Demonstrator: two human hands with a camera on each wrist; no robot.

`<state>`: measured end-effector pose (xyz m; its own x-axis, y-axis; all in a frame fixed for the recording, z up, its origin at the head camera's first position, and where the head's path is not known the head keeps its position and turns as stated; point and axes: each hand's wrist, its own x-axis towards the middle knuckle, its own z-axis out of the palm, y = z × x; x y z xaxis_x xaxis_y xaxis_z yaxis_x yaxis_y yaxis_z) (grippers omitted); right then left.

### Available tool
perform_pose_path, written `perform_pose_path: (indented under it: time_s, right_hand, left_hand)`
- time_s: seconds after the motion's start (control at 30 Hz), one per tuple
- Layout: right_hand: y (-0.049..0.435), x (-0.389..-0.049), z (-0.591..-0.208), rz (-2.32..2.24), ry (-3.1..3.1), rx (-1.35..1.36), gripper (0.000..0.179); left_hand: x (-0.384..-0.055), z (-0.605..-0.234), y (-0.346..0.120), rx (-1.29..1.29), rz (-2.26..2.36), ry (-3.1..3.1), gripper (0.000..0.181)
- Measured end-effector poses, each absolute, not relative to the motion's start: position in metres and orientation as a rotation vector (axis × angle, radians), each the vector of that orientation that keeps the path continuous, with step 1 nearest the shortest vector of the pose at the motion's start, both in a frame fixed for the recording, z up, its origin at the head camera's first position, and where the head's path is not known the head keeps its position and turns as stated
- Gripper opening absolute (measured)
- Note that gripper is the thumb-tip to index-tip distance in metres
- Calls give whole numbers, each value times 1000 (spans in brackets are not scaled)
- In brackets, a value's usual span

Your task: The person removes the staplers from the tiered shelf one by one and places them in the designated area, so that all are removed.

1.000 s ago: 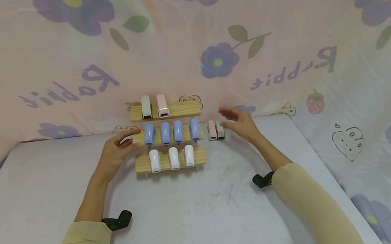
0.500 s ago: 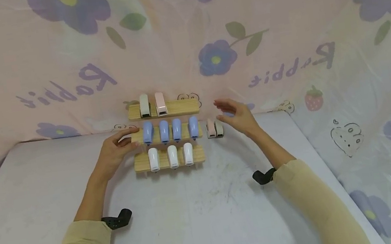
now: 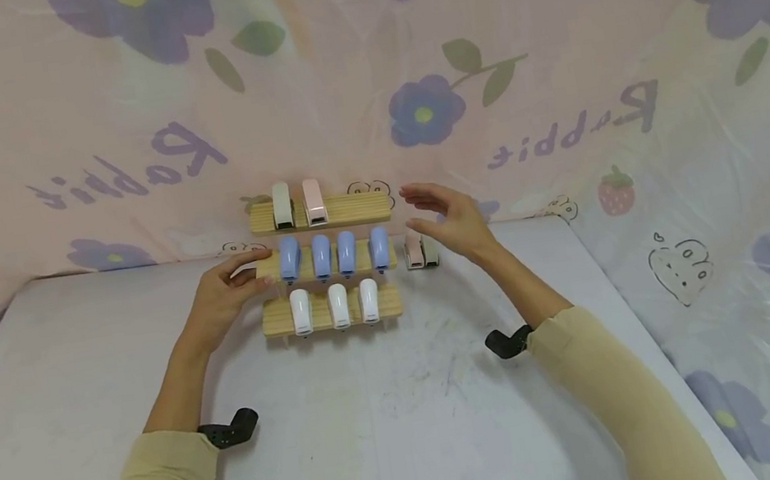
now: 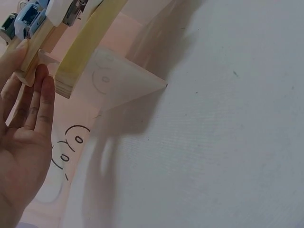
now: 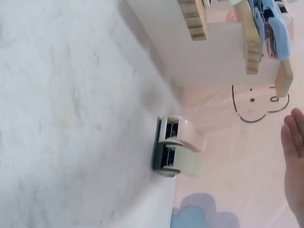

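Observation:
My left hand (image 3: 218, 302) pinches the left end of the middle board of a three-tier wooden rack (image 3: 354, 207). Its thumb lies on top and its fingers underneath, as the left wrist view shows. On the top board stand a grey-green stapler (image 3: 282, 204) and a pink stapler (image 3: 314, 201). Several blue staplers (image 3: 321, 256) line the middle board, and three white staplers (image 3: 338, 305) the lowest. Holding nothing, my right hand (image 3: 455, 221) hovers right of the rack with relaxed fingers. Near it, a pink stapler (image 5: 185, 133) and a grey-green stapler (image 5: 183, 160) sit side by side on the table.
The white table (image 3: 385, 439) ends at the back against a pink flowered curtain (image 3: 319, 100), right behind the rack. Clear-looking side panels (image 4: 109, 83) carry the boards. A black wrist camera (image 3: 230, 431) juts from the left wrist, another camera (image 3: 507, 343) from the right.
My right hand has moved left and up toward the top board's right end. My left hand keeps its hold on the middle board. The whole head view has shifted slightly.

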<state>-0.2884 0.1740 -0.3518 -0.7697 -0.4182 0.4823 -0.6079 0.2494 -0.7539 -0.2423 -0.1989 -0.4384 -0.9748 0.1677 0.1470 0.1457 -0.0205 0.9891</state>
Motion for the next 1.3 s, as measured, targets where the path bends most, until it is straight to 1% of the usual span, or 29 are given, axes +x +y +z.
perform_pose_path:
  time_s: [0.27,0.47,0.87,1.07,1.3]
  right_hand:
    - [159,-284,-341,1546,-2328,1022,46]
    - [151,-283,-335,1571,-2319,1033,47]
    - [127,-290,-327,1580,-2389,1083,54]
    - [113,-288,-315,1551,-2418,1126,55]
    - [102,-294,-314,1600,-2484,1118,61]
  left_hand:
    - [-242,-437,-198,340,2207,2184,48]
    - [-243,-437,-197,393,2202,2171,48]
    - [-240,-439,-196,396,2271,2118,48]
    - [-239,-439,-198,389,2290,2110,48]
    - [-239,-439,-196,368,2285,2128,47]
